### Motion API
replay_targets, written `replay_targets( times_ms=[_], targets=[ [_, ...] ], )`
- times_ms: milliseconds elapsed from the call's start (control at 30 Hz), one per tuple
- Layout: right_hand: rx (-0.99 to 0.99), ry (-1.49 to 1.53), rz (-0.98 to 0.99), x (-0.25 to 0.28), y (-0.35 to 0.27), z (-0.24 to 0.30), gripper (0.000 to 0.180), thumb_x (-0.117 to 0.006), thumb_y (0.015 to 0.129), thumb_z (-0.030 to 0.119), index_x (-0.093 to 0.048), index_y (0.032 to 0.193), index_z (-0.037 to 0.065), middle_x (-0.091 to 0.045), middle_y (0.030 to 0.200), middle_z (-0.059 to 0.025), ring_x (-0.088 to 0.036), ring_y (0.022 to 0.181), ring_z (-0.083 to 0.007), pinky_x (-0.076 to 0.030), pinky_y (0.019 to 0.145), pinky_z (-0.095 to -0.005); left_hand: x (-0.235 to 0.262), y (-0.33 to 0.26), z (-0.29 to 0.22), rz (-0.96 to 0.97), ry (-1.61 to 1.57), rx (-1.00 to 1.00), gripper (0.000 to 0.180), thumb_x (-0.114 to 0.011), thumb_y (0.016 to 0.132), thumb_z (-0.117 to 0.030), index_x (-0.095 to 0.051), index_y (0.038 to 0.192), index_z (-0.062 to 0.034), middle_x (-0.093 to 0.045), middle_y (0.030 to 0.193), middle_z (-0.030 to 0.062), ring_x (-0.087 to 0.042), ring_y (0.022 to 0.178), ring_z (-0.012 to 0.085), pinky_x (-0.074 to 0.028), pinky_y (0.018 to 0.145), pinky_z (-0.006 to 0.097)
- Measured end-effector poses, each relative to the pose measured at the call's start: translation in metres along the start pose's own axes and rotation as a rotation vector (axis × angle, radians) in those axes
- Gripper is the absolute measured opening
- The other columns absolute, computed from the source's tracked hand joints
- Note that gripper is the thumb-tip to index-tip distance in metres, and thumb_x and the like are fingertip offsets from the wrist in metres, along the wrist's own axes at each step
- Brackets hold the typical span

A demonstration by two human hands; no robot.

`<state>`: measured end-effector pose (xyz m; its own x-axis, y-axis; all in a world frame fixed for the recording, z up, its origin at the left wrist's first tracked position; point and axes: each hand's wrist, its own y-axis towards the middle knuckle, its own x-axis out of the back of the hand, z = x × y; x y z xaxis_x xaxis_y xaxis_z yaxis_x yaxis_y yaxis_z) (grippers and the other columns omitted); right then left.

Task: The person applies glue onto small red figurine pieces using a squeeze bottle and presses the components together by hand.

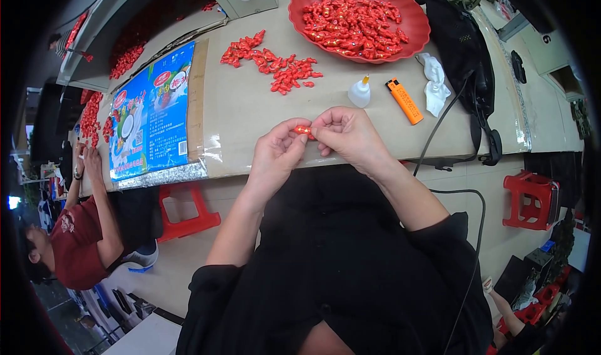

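Above the table's near edge, a small glossy red piece with gold marks (303,130) is pinched between both of my hands. The thumb and forefinger of my left hand (281,148) close on its left end. My right hand (348,137) grips the other end, its fingertips partly covering it. Farther up the table lies a loose pile of similar red pieces (289,72). Many more fill a red scalloped bowl (418,34) at the far side. Just beyond my right hand stand a small white squeeze bottle with a yellow tip (359,92) and an orange lighter (405,102).
A crumpled white tissue (436,84) and a black bag (460,48) lie to the right, with a black cable trailing down. A blue printed cardboard sheet (153,114) covers the left side. Beyond it, a co-worker (84,236) handles red pieces. Red stools (184,211) stand below.
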<state>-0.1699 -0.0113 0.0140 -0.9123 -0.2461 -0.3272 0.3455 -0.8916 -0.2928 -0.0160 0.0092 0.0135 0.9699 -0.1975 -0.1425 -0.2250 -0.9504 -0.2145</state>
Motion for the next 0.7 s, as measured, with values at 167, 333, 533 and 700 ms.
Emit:
replay_targets(
  times_ms=[167,333,533,700],
  targets=[
    [0.010,-0.028,0.001,0.0004,-0.0025,0.0005,0.009,-0.056,0.079,0.006,-0.055,0.081,-0.002,-0.057,0.067,-0.0028,-0.052,0.055,-0.0057,-0.046,0.052,-0.0190,0.0015,0.0001,-0.0016,0.001,-0.016,0.031,0.020,-0.048,0.085,-0.006,-0.052,0.104,0.0007,-0.048,0.062,-0.0029,-0.039,0.051,0.0012,-0.031,0.045,0.016],
    [0.022,-0.053,0.003,0.0007,-0.0021,-0.0009,0.008,-0.056,0.080,0.006,-0.056,0.081,-0.002,-0.057,0.067,-0.0028,-0.053,0.055,-0.0055,-0.046,0.053,-0.0190,0.0026,0.0008,-0.0002,0.006,-0.007,0.022,0.019,-0.048,0.086,-0.008,-0.053,0.102,0.0010,-0.050,0.063,0.0002,-0.041,0.050,0.0036,-0.032,0.044,0.016],
    [0.022,-0.038,0.004,-0.0001,-0.0015,-0.0012,0.007,-0.056,0.079,0.003,-0.054,0.080,-0.004,-0.056,0.065,-0.0039,-0.053,0.055,-0.0056,-0.046,0.050,-0.0191,0.0025,0.0010,-0.0018,-0.004,-0.015,0.029,0.018,-0.049,0.085,-0.006,-0.054,0.101,0.0002,-0.049,0.061,-0.0024,-0.042,0.050,0.0021,-0.033,0.044,0.016],
    [0.060,-0.026,0.012,0.0022,-0.0011,-0.0052,0.007,-0.056,0.079,0.004,-0.054,0.080,-0.003,-0.056,0.066,-0.0036,-0.053,0.055,-0.0052,-0.046,0.050,-0.0187,0.0013,0.0013,-0.0026,-0.005,0.003,0.035,0.018,-0.049,0.085,-0.005,-0.054,0.101,-0.0003,-0.050,0.063,-0.0023,-0.043,0.051,0.0021,-0.034,0.045,0.016]
  ],
)
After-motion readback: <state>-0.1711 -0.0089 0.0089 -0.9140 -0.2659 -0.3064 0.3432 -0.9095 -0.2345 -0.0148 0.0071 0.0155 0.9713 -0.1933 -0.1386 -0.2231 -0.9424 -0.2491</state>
